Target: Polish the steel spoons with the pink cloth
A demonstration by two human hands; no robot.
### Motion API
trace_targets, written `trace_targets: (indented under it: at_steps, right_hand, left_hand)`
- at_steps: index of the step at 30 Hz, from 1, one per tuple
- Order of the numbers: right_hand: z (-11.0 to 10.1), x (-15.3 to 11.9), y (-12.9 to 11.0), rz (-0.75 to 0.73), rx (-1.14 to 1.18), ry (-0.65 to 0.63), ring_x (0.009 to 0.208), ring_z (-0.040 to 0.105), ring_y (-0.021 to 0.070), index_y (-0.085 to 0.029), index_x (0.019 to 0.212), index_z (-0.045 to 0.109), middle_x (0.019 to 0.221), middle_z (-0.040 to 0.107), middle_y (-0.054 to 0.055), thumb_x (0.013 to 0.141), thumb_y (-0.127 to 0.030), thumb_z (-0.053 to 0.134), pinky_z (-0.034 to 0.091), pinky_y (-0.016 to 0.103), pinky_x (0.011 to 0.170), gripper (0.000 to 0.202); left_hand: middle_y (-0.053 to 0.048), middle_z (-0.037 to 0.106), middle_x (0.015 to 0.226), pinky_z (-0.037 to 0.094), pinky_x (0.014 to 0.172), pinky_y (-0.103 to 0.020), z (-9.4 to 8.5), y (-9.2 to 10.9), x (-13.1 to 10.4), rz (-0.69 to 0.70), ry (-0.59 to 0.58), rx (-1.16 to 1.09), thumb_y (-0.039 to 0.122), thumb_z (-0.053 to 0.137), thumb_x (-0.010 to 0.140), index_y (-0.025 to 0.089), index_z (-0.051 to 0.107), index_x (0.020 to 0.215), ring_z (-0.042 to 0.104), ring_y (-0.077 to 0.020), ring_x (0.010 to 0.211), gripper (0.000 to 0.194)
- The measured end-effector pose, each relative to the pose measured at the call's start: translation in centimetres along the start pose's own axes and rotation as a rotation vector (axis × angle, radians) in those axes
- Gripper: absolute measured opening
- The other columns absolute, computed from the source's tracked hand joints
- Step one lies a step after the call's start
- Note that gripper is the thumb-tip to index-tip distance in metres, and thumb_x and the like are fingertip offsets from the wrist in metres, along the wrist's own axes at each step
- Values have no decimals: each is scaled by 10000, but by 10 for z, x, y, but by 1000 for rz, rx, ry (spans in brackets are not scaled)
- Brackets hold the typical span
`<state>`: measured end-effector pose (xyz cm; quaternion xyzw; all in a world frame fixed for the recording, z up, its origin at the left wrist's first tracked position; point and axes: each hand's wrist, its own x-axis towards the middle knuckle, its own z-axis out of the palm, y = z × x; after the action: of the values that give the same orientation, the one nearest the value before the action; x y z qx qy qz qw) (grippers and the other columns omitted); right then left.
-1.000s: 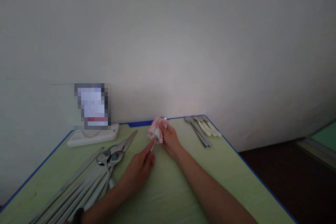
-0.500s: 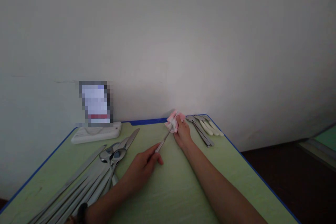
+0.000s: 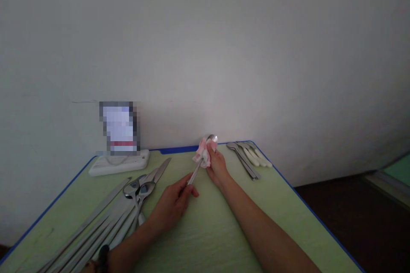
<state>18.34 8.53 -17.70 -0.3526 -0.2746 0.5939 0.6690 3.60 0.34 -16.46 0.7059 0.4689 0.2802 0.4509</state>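
My left hand (image 3: 174,200) is closed on the handle of a metal spoon (image 3: 212,137), which slants up and away to the right. Further along the spoon, my right hand (image 3: 217,165) pinches a crumpled pink and white cloth (image 3: 202,153) around its neck. The spoon's bowl shows beyond the cloth. Left of my left hand lies a pile of metal spoons and knives (image 3: 112,217). To the right of my right hand, metal spoons (image 3: 245,162) lie beside several white-handled utensils (image 3: 254,155).
The green table (image 3: 205,230) has a blue rim and stands against a pale wall. At its back left corner a blurred-out screen (image 3: 119,127) stands by a white power bank-like block (image 3: 120,164). Dark floor shows on the right.
My right hand and the cloth have moved slightly left and down along the spoon. The spoon's bowl, covered before, now shows above the cloth.
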Motion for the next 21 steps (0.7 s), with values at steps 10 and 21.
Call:
trace_targets:
  at_steps: [10,21]
  right_hand:
    - [-1,-1,-2,75,-64,-161,469,481,87,-151,682,592,529,587,-20,635,-425,712,388,219,482,302]
    - [-2,1,-1,106,-22,-127,477,512,103,-144,741,621,545,608,-6,677,-420,682,428,233,506,291]
  left_hand:
    - [56,466,586,281,402,-188,1,1,0,-25,-11,-82,439,349,864,137,506,1118,334,-75,404,425]
    - [-5,621,715,312,448,-204,0,6,-1,3,-67,-11,383,389,853,123,469,1107,427,-91,459,373]
